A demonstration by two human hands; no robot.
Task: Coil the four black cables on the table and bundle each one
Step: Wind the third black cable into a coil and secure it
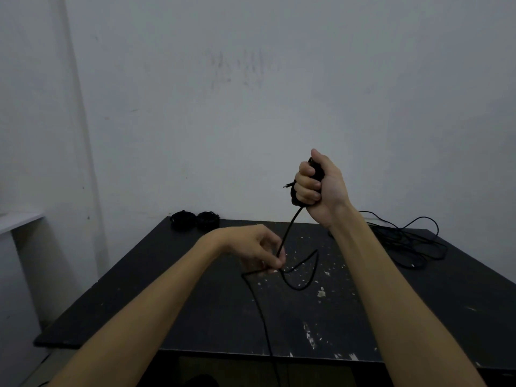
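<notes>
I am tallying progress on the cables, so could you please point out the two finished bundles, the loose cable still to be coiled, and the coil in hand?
finished bundles [183, 220]: head view, on the left bundle's top.
loose cable [413, 241]: head view, mid-tangle.
coil in hand [296, 201]: head view, lower end below the right hand's fingers.

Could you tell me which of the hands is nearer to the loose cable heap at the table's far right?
Right. The right hand is raised just left of the loose cable heap; the left hand is lower, farther left.
</notes>
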